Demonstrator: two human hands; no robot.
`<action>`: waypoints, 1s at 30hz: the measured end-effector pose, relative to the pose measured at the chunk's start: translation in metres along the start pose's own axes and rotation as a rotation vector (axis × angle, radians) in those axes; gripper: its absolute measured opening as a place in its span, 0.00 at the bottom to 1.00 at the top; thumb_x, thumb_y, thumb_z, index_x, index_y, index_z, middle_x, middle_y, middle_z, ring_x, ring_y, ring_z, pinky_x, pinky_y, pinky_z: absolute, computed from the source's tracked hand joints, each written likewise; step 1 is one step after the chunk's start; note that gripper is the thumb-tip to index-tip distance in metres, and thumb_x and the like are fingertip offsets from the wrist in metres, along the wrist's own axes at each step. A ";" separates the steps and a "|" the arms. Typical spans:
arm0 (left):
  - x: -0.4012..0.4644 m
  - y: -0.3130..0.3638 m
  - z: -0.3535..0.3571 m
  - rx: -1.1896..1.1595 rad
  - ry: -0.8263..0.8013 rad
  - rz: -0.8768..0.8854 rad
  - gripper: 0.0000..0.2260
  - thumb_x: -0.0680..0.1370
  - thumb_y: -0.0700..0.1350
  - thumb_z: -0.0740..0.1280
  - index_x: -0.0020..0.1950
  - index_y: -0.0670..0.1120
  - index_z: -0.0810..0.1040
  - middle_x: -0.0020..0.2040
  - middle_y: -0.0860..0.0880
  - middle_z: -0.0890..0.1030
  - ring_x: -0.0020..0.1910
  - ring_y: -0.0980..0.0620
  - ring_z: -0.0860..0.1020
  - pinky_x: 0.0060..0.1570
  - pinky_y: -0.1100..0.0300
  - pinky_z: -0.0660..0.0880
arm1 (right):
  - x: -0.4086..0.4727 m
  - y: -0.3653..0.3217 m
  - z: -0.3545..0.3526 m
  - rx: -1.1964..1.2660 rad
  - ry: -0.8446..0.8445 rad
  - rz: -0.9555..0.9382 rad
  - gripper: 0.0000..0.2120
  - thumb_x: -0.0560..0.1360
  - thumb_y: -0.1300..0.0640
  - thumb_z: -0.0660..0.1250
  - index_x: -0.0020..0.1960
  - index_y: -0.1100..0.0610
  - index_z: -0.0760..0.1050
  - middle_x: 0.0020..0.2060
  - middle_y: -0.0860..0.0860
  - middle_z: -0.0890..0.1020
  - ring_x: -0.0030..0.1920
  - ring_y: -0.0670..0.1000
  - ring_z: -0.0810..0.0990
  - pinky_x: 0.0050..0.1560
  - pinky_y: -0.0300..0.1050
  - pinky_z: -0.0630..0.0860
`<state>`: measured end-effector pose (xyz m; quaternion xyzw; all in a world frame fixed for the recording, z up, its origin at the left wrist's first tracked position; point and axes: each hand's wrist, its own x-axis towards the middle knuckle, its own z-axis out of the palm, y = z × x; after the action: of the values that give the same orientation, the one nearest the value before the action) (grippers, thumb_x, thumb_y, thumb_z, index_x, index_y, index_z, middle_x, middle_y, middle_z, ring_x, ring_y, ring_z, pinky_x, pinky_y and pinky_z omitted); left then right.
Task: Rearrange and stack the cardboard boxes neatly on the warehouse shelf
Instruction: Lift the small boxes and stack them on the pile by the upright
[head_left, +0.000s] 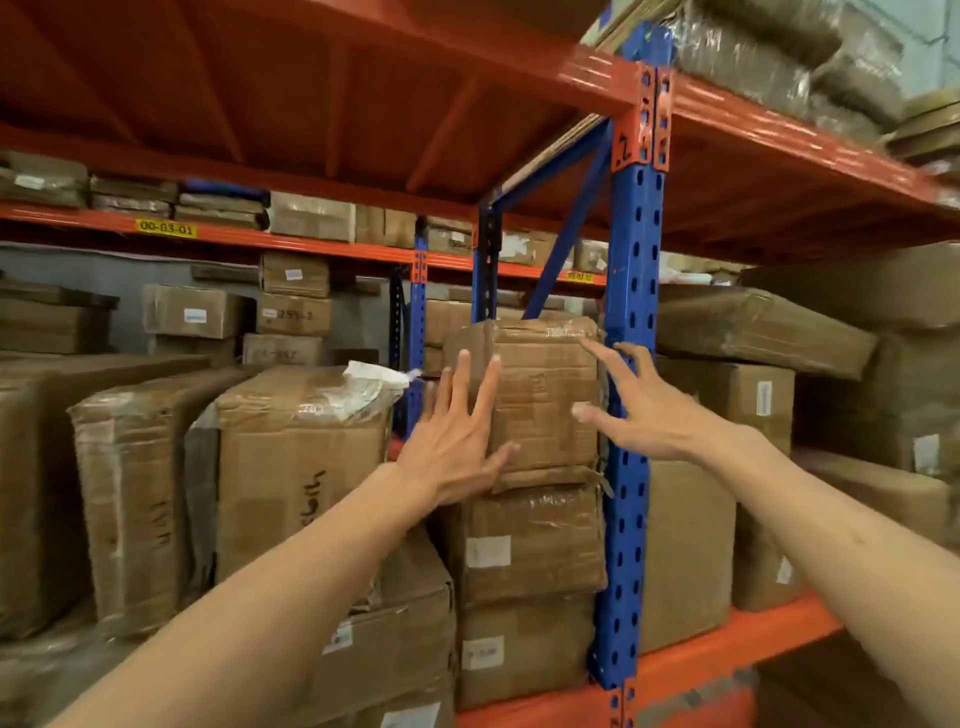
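The left hand (457, 441) is spread wide with straight fingers (485, 387). It lies flat on the front of the top box (540, 400), near that box's left edge, and holds nothing. The right hand (644, 410) is also spread wide, with its fingers (597, 348) straight and pointing up and left. Its fingertips are close to the top right corner of the top box, and its thumb is near the right part of the front. I cannot tell if this hand touches the box. It holds nothing.

The top box is brown cardboard, wrapped in clear tape. It stands taller than it is wide, so its long side runs up and down, and its front faces the person. It sits on a middle box (530, 545), which sits on a bottom box (524, 649), so 3 boxes make 1 stack. The stack stands just left of the blue post (631, 364), on the shelf (691, 660) with the orange beam.

Left of the stack stands a big box (296, 467) with crumpled white plastic on top. Right of the blue post, more brown boxes are piled up.
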<state>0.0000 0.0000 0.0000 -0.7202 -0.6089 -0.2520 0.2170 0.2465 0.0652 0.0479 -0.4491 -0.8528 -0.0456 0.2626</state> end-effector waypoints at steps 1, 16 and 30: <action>0.012 0.000 0.002 0.033 -0.008 -0.002 0.46 0.80 0.64 0.61 0.78 0.53 0.26 0.80 0.40 0.30 0.80 0.37 0.39 0.77 0.40 0.41 | 0.003 0.004 0.010 0.032 -0.008 0.038 0.41 0.77 0.29 0.58 0.78 0.33 0.34 0.80 0.50 0.44 0.59 0.60 0.78 0.58 0.54 0.76; 0.164 0.010 -0.042 0.113 -0.251 -0.072 0.58 0.58 0.68 0.80 0.81 0.60 0.54 0.74 0.49 0.71 0.72 0.43 0.70 0.69 0.44 0.70 | 0.035 0.007 0.154 1.301 0.122 0.578 0.67 0.50 0.27 0.80 0.79 0.33 0.46 0.77 0.51 0.57 0.71 0.59 0.69 0.55 0.58 0.83; 0.127 -0.002 -0.046 -0.210 -0.106 -0.156 0.46 0.62 0.58 0.83 0.77 0.53 0.69 0.65 0.51 0.78 0.66 0.48 0.75 0.63 0.53 0.74 | 0.048 0.008 0.123 1.095 0.238 0.469 0.41 0.50 0.35 0.85 0.58 0.44 0.72 0.54 0.47 0.83 0.56 0.55 0.82 0.49 0.59 0.84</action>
<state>0.0106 0.0696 0.1153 -0.7016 -0.6440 -0.2922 0.0877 0.1807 0.1443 -0.0352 -0.4164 -0.5953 0.4089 0.5522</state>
